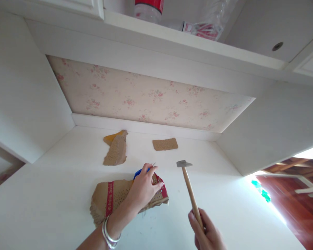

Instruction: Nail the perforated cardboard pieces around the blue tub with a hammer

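Observation:
My right hand grips the wooden handle of a small hammer, its grey metal head raised above the white surface. My left hand, with silver bangles on the wrist, rests on a torn brown perforated cardboard piece with red stripes. Its fingers pinch something thin like a nail at the tips, next to a blue object that is partly hidden under the hand.
Two more brown perforated pieces lie farther back: a torn one with a yellow part and a small rectangle. A floral panel backs the white alcove. A shelf above holds a bottle and plastic packets.

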Demonstrator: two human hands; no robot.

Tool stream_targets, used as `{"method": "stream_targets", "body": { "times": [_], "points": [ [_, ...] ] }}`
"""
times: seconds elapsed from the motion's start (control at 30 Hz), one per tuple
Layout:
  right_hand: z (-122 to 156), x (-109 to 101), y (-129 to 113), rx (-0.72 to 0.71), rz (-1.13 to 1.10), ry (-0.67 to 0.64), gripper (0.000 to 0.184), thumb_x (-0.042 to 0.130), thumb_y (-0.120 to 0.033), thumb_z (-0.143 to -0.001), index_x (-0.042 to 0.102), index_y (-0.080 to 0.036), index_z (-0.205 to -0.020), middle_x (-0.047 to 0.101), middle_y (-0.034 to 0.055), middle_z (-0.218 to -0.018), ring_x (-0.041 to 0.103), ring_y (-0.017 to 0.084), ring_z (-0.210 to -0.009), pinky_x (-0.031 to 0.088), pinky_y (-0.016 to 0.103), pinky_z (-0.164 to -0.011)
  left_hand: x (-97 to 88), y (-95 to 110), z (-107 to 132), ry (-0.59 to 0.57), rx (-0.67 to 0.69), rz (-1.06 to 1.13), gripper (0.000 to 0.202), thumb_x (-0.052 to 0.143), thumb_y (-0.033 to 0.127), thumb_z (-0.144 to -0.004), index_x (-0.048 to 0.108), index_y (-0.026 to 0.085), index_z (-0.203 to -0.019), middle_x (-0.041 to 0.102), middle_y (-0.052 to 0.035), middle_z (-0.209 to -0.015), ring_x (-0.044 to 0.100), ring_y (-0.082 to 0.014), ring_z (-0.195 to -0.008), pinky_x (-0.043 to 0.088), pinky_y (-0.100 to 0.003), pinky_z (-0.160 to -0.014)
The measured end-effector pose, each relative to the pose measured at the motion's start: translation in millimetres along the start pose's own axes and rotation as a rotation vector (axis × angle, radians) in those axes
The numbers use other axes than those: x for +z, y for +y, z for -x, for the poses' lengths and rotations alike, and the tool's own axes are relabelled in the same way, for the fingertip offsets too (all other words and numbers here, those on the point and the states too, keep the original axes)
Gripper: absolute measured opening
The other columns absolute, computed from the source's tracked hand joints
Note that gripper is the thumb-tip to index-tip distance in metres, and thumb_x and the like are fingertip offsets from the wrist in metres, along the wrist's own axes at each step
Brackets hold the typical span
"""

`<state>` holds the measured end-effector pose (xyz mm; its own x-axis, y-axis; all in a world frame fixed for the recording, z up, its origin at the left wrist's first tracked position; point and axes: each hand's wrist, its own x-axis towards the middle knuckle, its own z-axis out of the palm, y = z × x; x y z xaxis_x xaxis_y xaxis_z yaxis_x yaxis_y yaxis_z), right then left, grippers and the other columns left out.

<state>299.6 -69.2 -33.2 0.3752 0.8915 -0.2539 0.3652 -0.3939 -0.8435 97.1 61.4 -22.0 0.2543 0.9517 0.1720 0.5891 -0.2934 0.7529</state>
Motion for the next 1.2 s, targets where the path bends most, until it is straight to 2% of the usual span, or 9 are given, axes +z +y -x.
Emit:
{"method": "stream_targets", "body": {
  "times": [0.17, 0.27, 0.4, 0.53, 0.63, 0.8, 0.93, 1.03, 1.2],
  "points": [
    [-31.4, -20.3, 14.8, -0.112, 0.530, -0.035, 0.041, 0.036, -0.062, -0.093, 0.057, -0.026, -0.095, 0.058, -0.0035, -0.060, 0.056, 0.018, -0.055, 0.041, 0.026, -0.053, -9.7, 0.6, 1.5, -0.065, 0.065, 0.098, 0.025, 0.054, 0.023, -0.092, 0.060, 0.021, -0.117, 0.057, -0.0061, -0.118, 0.067, -0.0111, -0.071, 0.055, -0.029, -0.080],
    [-44.8, -21.4, 27.8, -0.123, 0.616, -0.069, 0.036, 0.034, -0.052, -0.097, 0.057, -0.025, -0.102, 0.072, 0.0032, -0.080, 0.067, 0.023, -0.073, 0.046, 0.029, -0.064, -22.3, -2.1, 3.6, -0.062, 0.119, 0.097, 0.023, 0.047, 0.022, -0.096, 0.061, 0.022, -0.113, 0.058, -0.0058, -0.117, 0.068, -0.0119, -0.077, 0.054, -0.028, -0.083],
    [-50.6, -18.6, 35.3, -0.157, 0.656, -0.078, 0.031, 0.034, -0.045, -0.098, 0.057, -0.026, -0.106, 0.074, 0.0059, -0.097, 0.070, 0.025, -0.087, 0.047, 0.030, -0.070, -48.9, -14.0, -5.4, -0.003, 0.099, -0.037, 0.023, 0.049, 0.029, -0.096, 0.063, 0.022, -0.113, 0.061, -0.0058, -0.116, 0.065, -0.0133, -0.075, 0.053, -0.030, -0.082],
    [-51.1, -15.7, 34.3, -0.201, 0.694, -0.082, 0.029, 0.034, -0.039, -0.100, 0.055, -0.026, -0.116, 0.072, 0.0046, -0.101, 0.070, 0.023, -0.088, 0.046, 0.029, -0.071, -72.7, -22.5, -22.0, -0.031, 0.102, -0.191, 0.026, 0.050, 0.034, -0.096, 0.066, 0.020, -0.110, 0.067, -0.0056, -0.111, 0.065, -0.0162, -0.076, 0.051, -0.032, -0.081],
    [-52.7, -12.0, 32.4, -0.226, 0.730, -0.063, 0.026, 0.035, -0.035, -0.100, 0.057, -0.025, -0.112, 0.070, 0.0043, -0.100, 0.069, 0.023, -0.085, 0.044, 0.030, -0.068, -78.8, -21.7, -32.8, -0.086, 0.125, -0.251, 0.027, 0.047, 0.036, -0.097, 0.069, 0.022, -0.105, 0.070, -0.0042, -0.107, 0.067, -0.0175, -0.083, 0.050, -0.030, -0.082],
    [-54.2, -6.2, 30.0, -0.250, 0.767, -0.002, 0.023, 0.040, -0.034, -0.099, 0.060, -0.026, -0.105, 0.065, 0.0033, -0.104, 0.067, 0.021, -0.076, 0.041, 0.030, -0.063, -67.4, -29.0, -67.2, -0.282, 0.074, -0.410, 0.031, 0.044, 0.031, -0.096, 0.073, 0.024, -0.101, 0.074, -0.0036, -0.110, 0.067, -0.0189, -0.099, 0.046, -0.026, -0.087],
    [-54.8, -3.1, 31.4, -0.264, 0.769, 0.030, 0.021, 0.045, -0.034, -0.097, 0.063, -0.025, -0.102, 0.064, 0.0042, -0.103, 0.067, 0.022, -0.083, 0.044, 0.030, -0.066, -48.2, -44.1, -107.3, -0.494, 0.030, -0.470, 0.024, 0.059, 0.036, -0.087, 0.077, 0.021, -0.092, 0.077, -0.0055, -0.099, 0.070, -0.0223, -0.090, 0.049, -0.027, -0.076],
    [-56.5, -0.6, 35.2, -0.283, 0.757, 0.038, 0.020, 0.046, -0.033, -0.097, 0.064, -0.024, -0.101, 0.065, 0.0044, -0.101, 0.066, 0.022, -0.090, 0.046, 0.030, -0.073, -36.0, -51.7, -128.6, -0.675, 0.009, -0.509, 0.022, 0.068, 0.038, -0.083, 0.076, 0.019, -0.089, 0.076, -0.0059, -0.092, 0.069, -0.0218, -0.085, 0.051, -0.028, -0.075],
    [-57.4, 2.3, 43.6, -0.314, 0.735, 0.055, 0.028, 0.043, -0.037, -0.099, 0.062, -0.022, -0.115, 0.064, 0.0072, -0.110, 0.066, 0.021, -0.094, 0.050, 0.030, -0.080, -23.4, -55.5, -135.2, -0.879, -0.028, -0.569, 0.031, 0.062, 0.036, -0.094, 0.061, 0.016, -0.118, 0.064, -0.0084, -0.119, 0.064, -0.0228, -0.099, 0.055, -0.042, -0.084]
  ]
}}
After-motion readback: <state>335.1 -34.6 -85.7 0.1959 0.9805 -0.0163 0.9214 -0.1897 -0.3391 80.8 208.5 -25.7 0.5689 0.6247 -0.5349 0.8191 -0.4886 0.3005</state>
